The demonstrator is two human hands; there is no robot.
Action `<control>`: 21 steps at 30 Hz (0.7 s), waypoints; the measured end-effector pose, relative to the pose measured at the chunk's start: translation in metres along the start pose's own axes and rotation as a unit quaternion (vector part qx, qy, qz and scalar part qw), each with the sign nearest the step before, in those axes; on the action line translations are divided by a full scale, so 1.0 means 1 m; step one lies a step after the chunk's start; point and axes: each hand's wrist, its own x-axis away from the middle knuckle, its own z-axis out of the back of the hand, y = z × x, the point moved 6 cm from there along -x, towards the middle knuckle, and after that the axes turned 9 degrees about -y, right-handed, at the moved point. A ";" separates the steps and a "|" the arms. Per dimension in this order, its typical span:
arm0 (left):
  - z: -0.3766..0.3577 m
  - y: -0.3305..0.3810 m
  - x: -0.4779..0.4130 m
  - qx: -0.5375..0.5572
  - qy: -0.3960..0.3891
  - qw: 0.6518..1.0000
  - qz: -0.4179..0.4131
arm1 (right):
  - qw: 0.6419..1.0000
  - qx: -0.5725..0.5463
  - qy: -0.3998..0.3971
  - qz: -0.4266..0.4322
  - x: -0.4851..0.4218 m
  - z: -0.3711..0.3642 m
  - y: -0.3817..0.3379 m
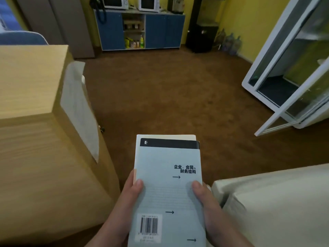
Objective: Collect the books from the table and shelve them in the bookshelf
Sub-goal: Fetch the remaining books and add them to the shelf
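Head view, looking down: both hands are on a stack of books (166, 175), carried low in the middle of the picture above the brown carpet (169, 95). The left hand (124, 202) grips the stack's left edge, thumb (138, 184) pressed flat on the top cover, and the other fingers are hidden underneath. The right hand (209, 207) grips the right edge the same way, with its thumb (196, 188) on the cover. On top is a pale blue book (160, 196), back cover up, with a barcode near the body and a black band at the far end. Under it, a cream-edged book (165, 136) pokes out at the far end.

To the left stands a light wooden unit (35, 157) with a sheet of paper (78, 107) hanging down its side. A cream cushion (276, 202) sits just beside the right hand. Further right is a white glass cabinet (267, 59) with its door (284, 114) swung open. A blue cupboard (154, 31) stands against the far wall with two microwaves (115, 2) on top.
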 end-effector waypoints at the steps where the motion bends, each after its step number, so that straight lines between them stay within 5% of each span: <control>1: 0.002 0.001 -0.018 0.001 0.008 1.000 0.000 | 1.000 0.006 -0.001 0.003 -0.016 0.010 -0.008; 6: -0.009 0.026 -0.091 0.089 -0.045 0.995 0.010 | 1.000 0.016 -0.015 0.006 -0.097 0.055 -0.058; 14: -0.009 0.089 -0.207 0.038 -0.006 0.999 -0.034 | 0.997 0.019 -0.063 0.027 -0.208 0.086 -0.142; 21: 0.022 0.116 -0.303 0.112 -0.003 0.991 -0.077 | 0.998 0.010 -0.041 0.044 -0.296 0.097 -0.194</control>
